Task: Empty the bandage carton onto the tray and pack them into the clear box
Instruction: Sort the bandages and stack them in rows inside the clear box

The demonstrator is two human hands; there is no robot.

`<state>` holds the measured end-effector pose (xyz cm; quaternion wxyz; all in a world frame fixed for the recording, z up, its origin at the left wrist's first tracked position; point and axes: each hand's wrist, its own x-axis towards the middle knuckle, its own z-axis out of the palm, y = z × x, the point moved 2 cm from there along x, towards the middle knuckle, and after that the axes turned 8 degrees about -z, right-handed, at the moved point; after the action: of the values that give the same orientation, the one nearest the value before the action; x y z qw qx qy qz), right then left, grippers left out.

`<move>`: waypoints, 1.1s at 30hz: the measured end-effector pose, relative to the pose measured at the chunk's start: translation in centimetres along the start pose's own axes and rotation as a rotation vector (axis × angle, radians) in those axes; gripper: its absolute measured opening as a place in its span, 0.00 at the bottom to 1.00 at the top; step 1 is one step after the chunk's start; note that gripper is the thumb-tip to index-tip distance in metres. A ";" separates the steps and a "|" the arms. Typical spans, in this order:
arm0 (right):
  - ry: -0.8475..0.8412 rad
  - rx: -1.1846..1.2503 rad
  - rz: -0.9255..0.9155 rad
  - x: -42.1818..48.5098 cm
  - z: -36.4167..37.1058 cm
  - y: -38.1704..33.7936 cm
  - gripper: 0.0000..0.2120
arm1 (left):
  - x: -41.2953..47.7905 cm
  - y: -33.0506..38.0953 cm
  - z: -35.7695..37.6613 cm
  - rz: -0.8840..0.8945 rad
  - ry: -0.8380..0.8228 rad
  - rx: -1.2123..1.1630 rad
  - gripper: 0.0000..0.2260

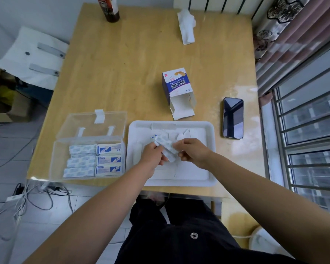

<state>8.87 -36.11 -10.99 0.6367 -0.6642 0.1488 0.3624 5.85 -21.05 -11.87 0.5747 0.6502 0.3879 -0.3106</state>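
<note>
Holding: both hands share a bunch of bandages (165, 147) over the white tray (211, 128), lower centre.
Left hand (152, 154): fingers (160, 149) curled, pinching the bunch's left end.
Right hand (193, 151): fingers curled, pinching its right side.
Clear box (54, 159): lower left, lid open, more bandages in two columns.
Carton (174, 82): centre, on the bench (122, 63), flap open.
Phone (233, 118): right of the tray.

Left hand (153, 154), right hand (192, 151) close together, both pinching bandages (166, 149)
</note>
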 end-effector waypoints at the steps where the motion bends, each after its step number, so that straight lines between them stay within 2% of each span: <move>1: 0.002 -0.054 0.007 0.1 0.3 0.2 0.07 | 0.0 0.1 0.2 -0.004 -0.012 -0.034 0.11; 8: 0.030 -0.267 -0.031 0.5 1.2 -0.2 0.08 | -0.7 0.8 0.4 -0.085 -0.042 -0.308 0.14; 13: 0.005 -0.230 -0.042 0.4 1.5 -0.1 0.07 | -0.4 0.6 -0.1 0.015 -0.055 -0.150 0.12; 16: 0.016 -0.233 -0.035 0.5 1.3 0.1 0.07 | -0.3 0.4 -0.5 0.059 0.004 -0.133 0.13; 18: 0.109 -0.349 -0.034 1.0 0.8 0.4 0.06 | -0.1 0.4 -0.7 0.046 0.025 -0.192 0.12; 20: 0.212 -0.564 -0.051 1.6 0.2 0.5 0.09 | -0.1 0.4 -1.0 0.031 0.019 -0.219 0.11; 27: 0.240 -1.142 -0.069 2.1 2.2 -0.2 0.32 | 0.0 0.1 -1.3 0.036 0.024 -0.150 0.10; 30: 0.230 -1.211 -0.044 2.8 2.4 0.0 0.32 | 0.2 0.1 -1.5 0.031 0.013 -0.147 0.11; 33: 0.239 -1.112 -0.025 2.9 1.9 0.1 0.24 | 0.3 -0.2 -1.7 0.010 -0.003 -0.142 0.13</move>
<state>10.21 -33.52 -12.87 0.1742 -0.9376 -0.0013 0.3010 5.79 -19.29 -11.98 0.6215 0.6094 0.4046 -0.2806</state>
